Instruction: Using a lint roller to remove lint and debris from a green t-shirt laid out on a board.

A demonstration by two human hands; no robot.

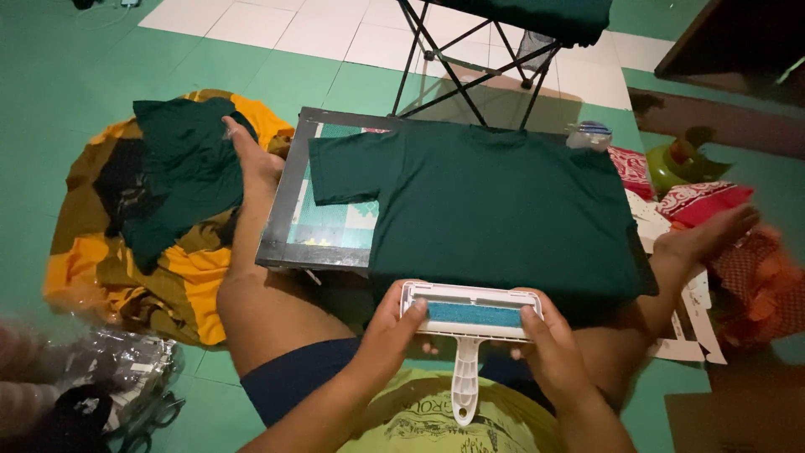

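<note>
Green floor tiles (50,92) fill most of the room, with a patch of white tiles (352,29) at the far side where a folding chair (482,59) stands on black crossed legs. Near the middle, a low flat board with a dark frame (285,210) serves as the desk, resting across the person's bare legs; a dark green t-shirt (495,210) lies spread flat on it, one sleeve stretched to the left over a pale patterned part of the board. At the near edge of the shirt, both hands grip a white lint brush (470,315) with a blue strip along its head and its handle pointing toward the person. The left hand (390,331) pinches the left end of the head with thumb on top, and the right hand (549,340) pinches the right end the same way. The person's feet show at either side of the board, one far left against a heap of dark green cloth (180,168) lying on an orange and brown fabric (184,277), the other at the right near red patterned cloth (704,201). A crumpled clear plastic wrapping (126,361) lies on the floor at the near left, and a small round container (589,132) sits at the far right corner of the board
</note>
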